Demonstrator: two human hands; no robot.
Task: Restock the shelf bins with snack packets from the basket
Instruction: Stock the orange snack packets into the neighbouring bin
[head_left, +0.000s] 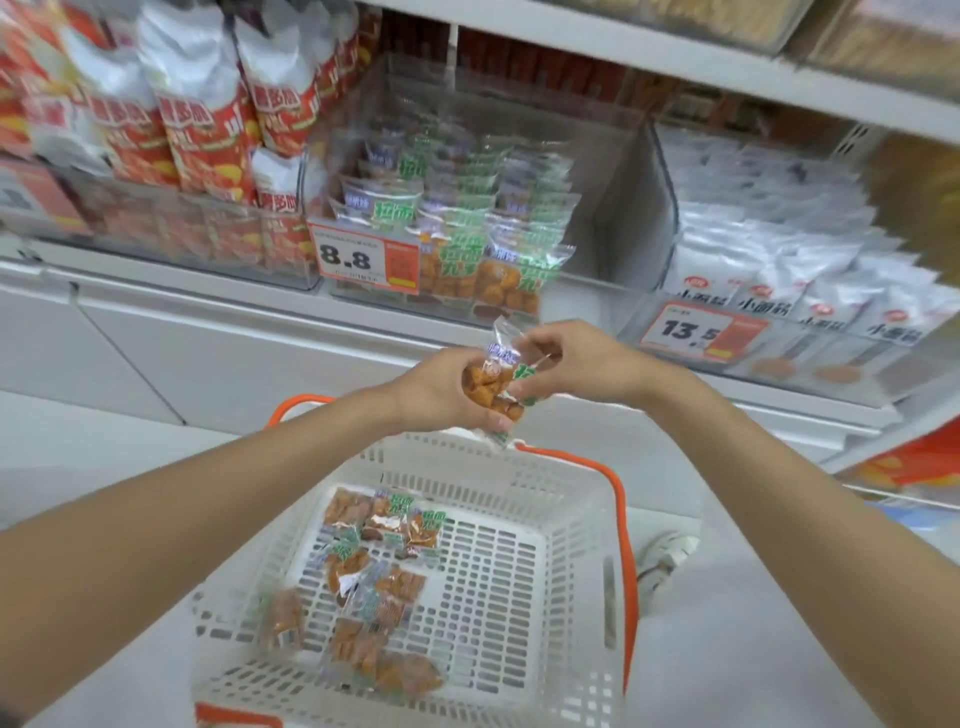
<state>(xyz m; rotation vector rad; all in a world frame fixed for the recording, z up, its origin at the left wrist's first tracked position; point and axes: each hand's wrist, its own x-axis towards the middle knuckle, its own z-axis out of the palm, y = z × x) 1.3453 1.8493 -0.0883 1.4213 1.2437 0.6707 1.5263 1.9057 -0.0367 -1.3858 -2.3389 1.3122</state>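
Orange nuggets in clear film with green lettering: held one such snack packet (494, 383) between both hands, above the far rim of the white slatted basket (571, 525) and just below the front of the middle shelf bin (597, 208). Curled the left hand (441, 389) round the packet's lower half, fingers closed on it from beneath. Pinched the upper part with the right hand (576, 358), thumb and fingertips clamped on the film near the top seal. Held it roughly upright, tilted a little, touching neither basket nor bin.

Saw a scatter of the same packets (374, 571) on the basket floor, mostly toward its left side, some overlapping. Noted orange handles (621, 499) at the far rim and down the right side, and a pale shoe (665, 558) on the floor just right of the basket.

Found the middle bin clear-walled, with rows of matching packets (488, 228) filling its left and centre. Read 8.8 on the price tag (363, 257) at its front left. Saw red and silver bags (197, 130) standing in the bin to the left, white packets (779, 260) stacked in the bin to the right behind a tag marked 13.5 (701, 332). Could not make out the blurred goods on the shelf above.
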